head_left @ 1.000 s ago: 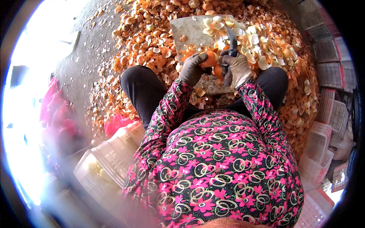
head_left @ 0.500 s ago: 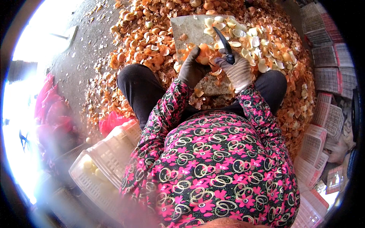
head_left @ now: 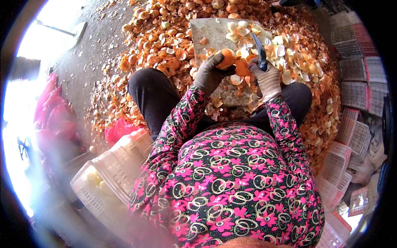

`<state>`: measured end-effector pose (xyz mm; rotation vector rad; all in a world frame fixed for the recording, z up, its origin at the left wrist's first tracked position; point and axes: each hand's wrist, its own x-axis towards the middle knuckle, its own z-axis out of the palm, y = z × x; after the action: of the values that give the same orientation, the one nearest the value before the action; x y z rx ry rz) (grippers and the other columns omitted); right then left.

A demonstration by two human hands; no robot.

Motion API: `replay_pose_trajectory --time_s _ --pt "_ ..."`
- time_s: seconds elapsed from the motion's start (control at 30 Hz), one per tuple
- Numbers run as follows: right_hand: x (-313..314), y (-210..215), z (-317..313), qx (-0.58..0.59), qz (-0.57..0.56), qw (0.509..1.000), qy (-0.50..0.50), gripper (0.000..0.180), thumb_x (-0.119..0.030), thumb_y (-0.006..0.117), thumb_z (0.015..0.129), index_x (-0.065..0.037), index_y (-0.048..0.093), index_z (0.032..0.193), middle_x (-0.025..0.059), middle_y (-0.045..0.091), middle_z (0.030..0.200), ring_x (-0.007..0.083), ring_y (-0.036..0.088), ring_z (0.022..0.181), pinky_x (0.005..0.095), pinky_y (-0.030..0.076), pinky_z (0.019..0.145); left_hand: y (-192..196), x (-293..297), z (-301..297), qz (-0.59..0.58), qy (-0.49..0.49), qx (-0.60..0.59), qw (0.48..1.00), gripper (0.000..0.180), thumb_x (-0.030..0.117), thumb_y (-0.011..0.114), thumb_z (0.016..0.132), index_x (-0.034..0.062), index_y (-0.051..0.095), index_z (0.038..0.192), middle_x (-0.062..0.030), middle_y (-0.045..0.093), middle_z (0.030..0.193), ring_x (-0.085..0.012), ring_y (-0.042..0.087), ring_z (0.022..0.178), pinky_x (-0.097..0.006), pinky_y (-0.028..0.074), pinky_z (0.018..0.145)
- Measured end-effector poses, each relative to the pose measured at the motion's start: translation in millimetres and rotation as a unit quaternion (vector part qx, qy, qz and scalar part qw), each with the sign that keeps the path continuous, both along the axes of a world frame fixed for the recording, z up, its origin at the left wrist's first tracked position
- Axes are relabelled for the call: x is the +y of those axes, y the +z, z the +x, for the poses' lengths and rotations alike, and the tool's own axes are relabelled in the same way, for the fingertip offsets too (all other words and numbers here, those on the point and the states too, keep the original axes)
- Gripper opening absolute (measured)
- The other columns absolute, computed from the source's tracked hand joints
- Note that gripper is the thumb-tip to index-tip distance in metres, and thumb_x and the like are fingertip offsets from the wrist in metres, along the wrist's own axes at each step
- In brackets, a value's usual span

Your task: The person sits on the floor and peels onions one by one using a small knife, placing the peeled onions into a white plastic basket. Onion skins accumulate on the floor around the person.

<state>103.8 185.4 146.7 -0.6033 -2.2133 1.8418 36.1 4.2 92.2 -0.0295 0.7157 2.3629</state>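
In a grey work glove, my left hand (head_left: 209, 74) grips an orange-brown onion (head_left: 226, 59) above a pale grey board (head_left: 204, 29). My right hand (head_left: 266, 79), also gloved, is closed around the dark handle of a curved knife (head_left: 259, 46), whose blade points away from me. A piece of orange onion skin (head_left: 243, 68) hangs between the two hands, next to my right fingers; whether it is still joined to the onion I cannot tell. White and pale onion layers (head_left: 281, 50) lie heaped at the board's right side.
Unpeeled onions (head_left: 144, 45) and loose skins spread over the floor ahead. At my left stands a white plastic crate (head_left: 111, 175) with pale peeled onions inside, near pink plastic bags (head_left: 58, 115). Stacked crates (head_left: 354, 84) line the right side.
My right hand and the knife have moved right, away from the left hand. A strip of skin now shows between them, and more of the onion is visible.
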Motion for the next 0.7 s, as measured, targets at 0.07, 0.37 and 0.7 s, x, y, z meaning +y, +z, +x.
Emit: replay_pose_trajectory --time_s 0.07,0.37,0.7 --pt "-5 9 -4 0.009 -0.029 0.998 0.057 0.030 -0.019 0.077 0.080 -0.002 0.067 0.103 -0.0026 0.059 0.068 0.0042 0.046 0.048 0.0223 0.038 0.044 0 4 1 0.006 -0.002 0.003 1.000 0.056 0.038 0.067 0.086 0.0005 0.050 0.124 -0.0175 0.057 0.116 -0.0336 0.061 0.101 -0.046 0.053 0.086" --pt "-12 1 -3 0.040 0.124 0.989 0.067 0.033 -0.023 0.075 0.080 -0.001 0.066 0.104 0.0029 0.063 0.071 0.0093 0.055 0.063 0.0269 0.047 0.061 4 2 6 0.012 -0.141 0.044 0.989 0.058 0.042 0.066 0.084 0.0026 0.051 0.123 -0.0105 0.063 0.106 -0.0233 0.062 0.096 -0.038 0.054 0.077" --pt "-25 43 27 -0.096 0.460 0.862 0.188 0.035 -0.035 0.057 0.089 -0.004 0.058 0.103 0.0168 0.066 0.087 0.0365 0.064 0.078 0.0459 0.049 0.071 20 2 4 -0.078 -0.029 0.148 0.986 0.063 0.033 0.074 0.076 0.0010 0.049 0.124 -0.0100 0.062 0.109 -0.0198 0.063 0.091 -0.032 0.054 0.072"
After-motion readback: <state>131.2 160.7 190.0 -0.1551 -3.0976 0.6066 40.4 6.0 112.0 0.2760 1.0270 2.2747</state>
